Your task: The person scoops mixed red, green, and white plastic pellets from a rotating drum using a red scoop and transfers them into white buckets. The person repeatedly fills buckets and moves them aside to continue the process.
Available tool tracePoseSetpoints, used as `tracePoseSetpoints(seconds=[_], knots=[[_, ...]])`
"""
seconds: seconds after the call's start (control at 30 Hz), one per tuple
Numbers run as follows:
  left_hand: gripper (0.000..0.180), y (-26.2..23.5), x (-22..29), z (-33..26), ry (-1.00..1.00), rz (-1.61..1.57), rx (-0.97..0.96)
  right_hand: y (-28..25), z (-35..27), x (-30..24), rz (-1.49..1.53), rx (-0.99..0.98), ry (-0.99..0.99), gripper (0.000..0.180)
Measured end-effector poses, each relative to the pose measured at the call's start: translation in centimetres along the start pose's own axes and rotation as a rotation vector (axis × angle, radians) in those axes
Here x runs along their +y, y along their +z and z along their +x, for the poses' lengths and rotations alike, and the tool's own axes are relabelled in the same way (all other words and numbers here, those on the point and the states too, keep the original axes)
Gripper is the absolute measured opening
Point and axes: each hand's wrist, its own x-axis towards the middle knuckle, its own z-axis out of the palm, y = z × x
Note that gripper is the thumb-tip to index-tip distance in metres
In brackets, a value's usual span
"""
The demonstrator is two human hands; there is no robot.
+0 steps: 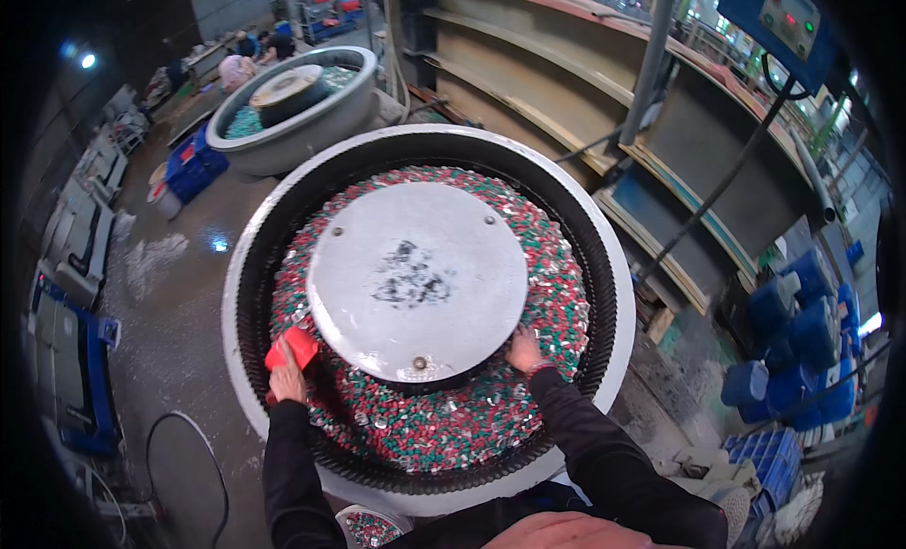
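Left hand (286, 379) has a closed grip on a red scoop (293, 348), held at the left side of the round tub (283, 214), mouth pushed into the red and green media chips (444, 422) where the channel meets the grey centre dome (417, 277). Held low like that so it bites into the pile, I'd say.

Right hand (524, 349) is empty, fingers spread flat on the chips at the dome's lower right edge. Looks like a brace while I lean over the near rim.

Room: channel is a ring between dome and the ribbed black wall, narrow, so scoop travel runs along the curve only. Near rim is under my forearms. A small container of the same chips (370, 527) sits just outside the near rim, below my left arm. Second tub (293, 101) well apart, far left. Wet floor (175, 294) left of the tub, blue crates (793, 337) to the right.
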Motion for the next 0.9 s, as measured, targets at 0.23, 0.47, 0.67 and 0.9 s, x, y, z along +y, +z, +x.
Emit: tracePoseSetpoints(seconds=[0.23, 0.47, 0.67, 0.9], knots=[[0.099, 0.1, 6.9, -10.1, -0.008, -0.130, -0.546, 4.9, -2.5, -1.1, -0.003, -0.234, 0.219, 0.045], [0.095, -0.1, 14.9, -16.6, -0.470, -0.915, -1.170, 2.2, -8.0, -7.8, 0.408, -0.731, 0.129, 0.065], [0.043, -4.1, 21.6, -19.2, -0.388, -1.820, -1.295, -2.6, -10.7, -8.7, 0.117, -0.207, -0.554, 0.030], [0.017, -12.8, 20.0, -18.2, -0.744, -2.069, -1.448, -11.2, -12.2, -10.1, 0.790, -0.561, 0.024, 0.046]])
